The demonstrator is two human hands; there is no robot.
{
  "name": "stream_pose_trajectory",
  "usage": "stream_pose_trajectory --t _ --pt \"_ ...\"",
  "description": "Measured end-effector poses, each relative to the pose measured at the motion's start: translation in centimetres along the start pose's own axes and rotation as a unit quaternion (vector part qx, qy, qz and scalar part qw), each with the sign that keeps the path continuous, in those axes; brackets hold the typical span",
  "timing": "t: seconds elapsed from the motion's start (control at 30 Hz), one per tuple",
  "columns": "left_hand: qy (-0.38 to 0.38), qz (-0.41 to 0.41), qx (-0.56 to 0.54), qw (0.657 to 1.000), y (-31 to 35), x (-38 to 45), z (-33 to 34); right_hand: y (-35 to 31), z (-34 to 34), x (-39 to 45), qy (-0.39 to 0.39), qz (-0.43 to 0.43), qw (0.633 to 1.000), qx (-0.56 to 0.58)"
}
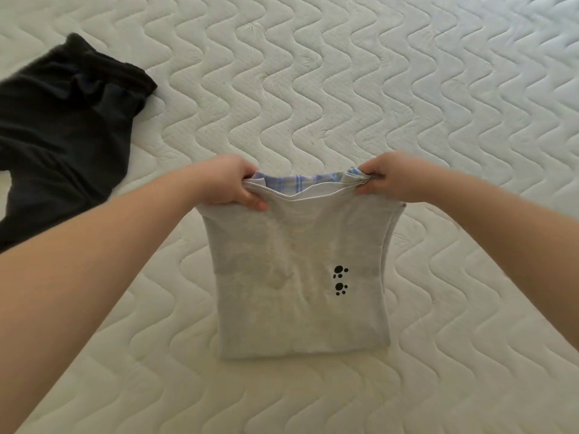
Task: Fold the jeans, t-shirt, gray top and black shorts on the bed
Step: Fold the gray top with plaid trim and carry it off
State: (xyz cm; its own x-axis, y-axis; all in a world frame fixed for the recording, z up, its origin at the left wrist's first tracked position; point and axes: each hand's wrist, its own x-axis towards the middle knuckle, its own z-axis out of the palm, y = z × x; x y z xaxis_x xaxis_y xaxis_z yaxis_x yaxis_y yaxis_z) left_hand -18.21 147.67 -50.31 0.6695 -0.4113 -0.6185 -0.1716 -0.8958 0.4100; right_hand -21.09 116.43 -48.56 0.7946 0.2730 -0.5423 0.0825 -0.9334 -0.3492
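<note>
A gray top (297, 277) with two small black paw prints lies partly folded on the white quilted bed (344, 89), its near end on the mattress. My left hand (228, 183) grips its far left corner and my right hand (394, 178) grips its far right corner, lifting that edge. A blue plaid lining shows inside the raised edge. The black shorts (62, 120) lie unfolded and rumpled at the left. No jeans or t-shirt are in view.
The wavy-stitched mattress stretches bare beyond and to the right of the gray top. The black shorts run off the left edge of the view.
</note>
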Motion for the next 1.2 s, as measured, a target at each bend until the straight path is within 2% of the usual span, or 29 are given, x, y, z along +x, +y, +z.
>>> stream_pose_trajectory --t 0.17,0.33,0.43,0.5,0.57,0.67,0.8,0.9,0.97,1.0,1.07,1.2 --pt "0.108 0.036 -0.014 0.993 4.0 -7.8 -5.4 -4.0 -7.1 -6.6 0.068 -0.017 0.998 -0.001" --pt "0.228 0.075 0.070 0.968 7.2 -14.5 -10.2 -7.3 -11.9 -13.1 0.170 -0.056 0.984 -0.010" --pt "0.300 0.092 0.135 0.940 7.4 -16.4 -9.9 -7.3 -10.3 -14.8 0.229 -0.068 0.970 -0.044" --pt "0.373 0.128 0.147 0.907 7.0 -16.7 -7.3 -6.9 -7.0 -15.0 0.266 -0.073 0.959 -0.068" --pt "0.410 0.139 0.146 0.890 5.7 -15.8 -3.1 -6.5 -2.2 -14.8 0.308 -0.068 0.947 -0.065" --pt "0.372 0.082 0.109 0.918 2.9 -13.7 5.2 -5.8 6.8 -13.8 0.343 -0.088 0.933 -0.068" --pt "0.328 0.060 0.079 0.939 0.0 -12.3 17.6 -4.3 18.7 -13.4 0.287 -0.067 0.954 -0.051" --pt "0.173 -0.021 0.043 0.984 -1.3 -12.0 24.9 -4.0 24.4 -13.7 0.210 -0.038 0.976 -0.030" --pt "0.105 -0.048 0.067 0.991 -1.7 -12.3 27.8 -3.7 27.0 -13.8 0.119 0.008 0.992 -0.034" --pt "0.104 -0.050 0.072 0.991 -1.6 -12.3 28.6 -3.6 27.9 -13.9 0.070 0.024 0.997 -0.032" --pt "0.131 -0.053 0.068 0.988 -1.2 -12.4 28.7 -3.7 28.4 -14.0 0.043 0.040 0.998 -0.010" --pt "0.236 -0.027 0.051 0.970 -0.4 -11.5 26.1 -4.1 25.8 -13.2 0.194 0.092 0.971 0.104"
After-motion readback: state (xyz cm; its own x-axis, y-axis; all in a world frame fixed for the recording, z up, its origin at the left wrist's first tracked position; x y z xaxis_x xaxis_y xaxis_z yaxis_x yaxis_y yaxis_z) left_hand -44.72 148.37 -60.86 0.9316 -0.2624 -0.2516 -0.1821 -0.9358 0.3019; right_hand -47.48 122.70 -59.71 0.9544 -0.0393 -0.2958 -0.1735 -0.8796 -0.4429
